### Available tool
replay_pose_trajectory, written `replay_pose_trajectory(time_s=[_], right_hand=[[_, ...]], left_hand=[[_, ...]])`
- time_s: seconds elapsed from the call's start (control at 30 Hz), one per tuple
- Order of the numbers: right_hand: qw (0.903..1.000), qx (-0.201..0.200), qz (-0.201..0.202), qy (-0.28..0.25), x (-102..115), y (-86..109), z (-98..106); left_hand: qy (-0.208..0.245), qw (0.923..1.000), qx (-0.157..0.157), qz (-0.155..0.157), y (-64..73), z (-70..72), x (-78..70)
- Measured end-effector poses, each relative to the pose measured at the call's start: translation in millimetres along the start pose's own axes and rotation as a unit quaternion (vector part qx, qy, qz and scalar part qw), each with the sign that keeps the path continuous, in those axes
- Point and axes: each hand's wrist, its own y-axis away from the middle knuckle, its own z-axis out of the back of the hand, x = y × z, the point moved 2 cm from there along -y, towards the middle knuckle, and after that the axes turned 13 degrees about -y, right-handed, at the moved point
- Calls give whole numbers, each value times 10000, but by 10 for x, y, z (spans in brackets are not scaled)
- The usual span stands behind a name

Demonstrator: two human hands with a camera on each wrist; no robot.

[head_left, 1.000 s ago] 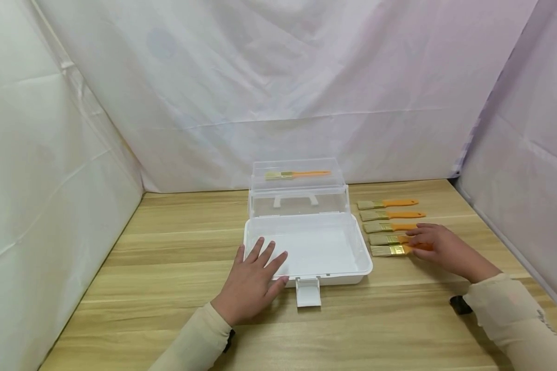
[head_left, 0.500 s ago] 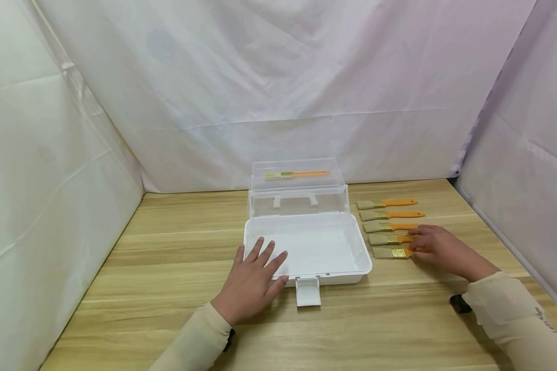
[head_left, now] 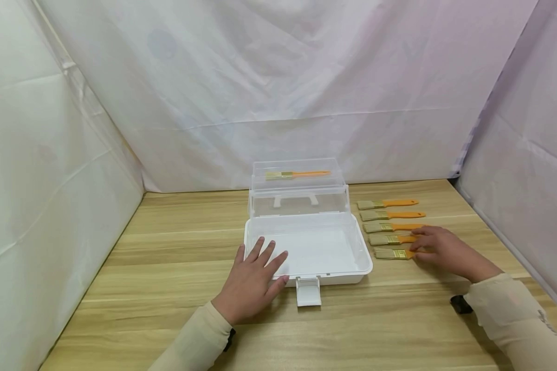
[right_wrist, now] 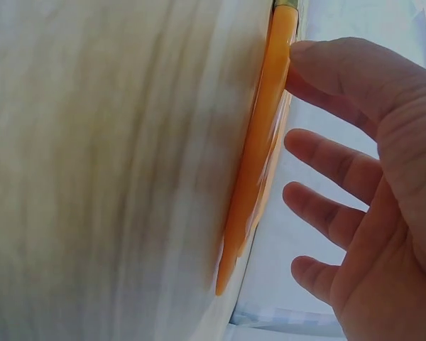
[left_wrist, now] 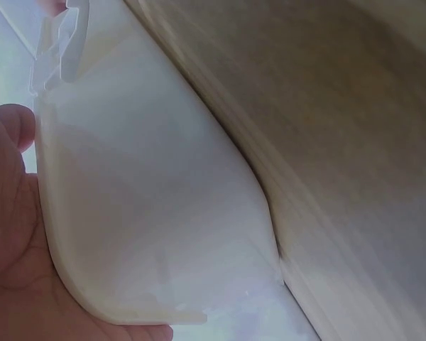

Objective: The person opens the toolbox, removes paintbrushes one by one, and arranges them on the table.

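My left hand (head_left: 252,283) rests with spread fingers on the front left rim of an open white plastic box (head_left: 306,247). In the left wrist view, its palm and thumb lie along the wall of the box (left_wrist: 156,185). My right hand (head_left: 443,252) is at the orange handle of the nearest paintbrush (head_left: 392,253), which lies flat on the table. Thumb and index finger pinch that handle (right_wrist: 259,149) in the right wrist view, the other fingers loosely apart. Several similar paintbrushes (head_left: 385,226) lie behind it in a row, right of the box.
The clear lid (head_left: 298,201) leans back, with a paintbrush picture (head_left: 297,175) or brush showing on it. A white latch (head_left: 308,292) hangs at the box's front. White cloth (head_left: 306,93) walls the wooden table (head_left: 176,257) at the back and both sides.
The nearest paintbrush has settled slightly toward me and to the right, now more level with the row. My right hand has shifted a little right with it; the left hand has stayed still.
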Motion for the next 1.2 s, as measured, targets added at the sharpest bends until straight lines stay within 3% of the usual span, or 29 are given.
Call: replay_pose_trajectory(time_s=[0.2,0.43,0.7,0.9,1.2], right_hand=[[9996,-96,271,33,32,-59,49],[9993,-240,-133,-265,194,-285,224],[9994,-280,113,-172,475,-706,427],[9996,-40,-26,-278,634,-1044,479],[9985,17,472,-274,844,-1536,461]], left_hand=[[23,10000,45,10,0,-1,0],[-33,10000,23,-39,1,9,-2],[-78,10000,5,-37,8,21,-11],[-65,10000,51,-37,7,12,-4],[-91,9999,96,-47,10,13,-11]])
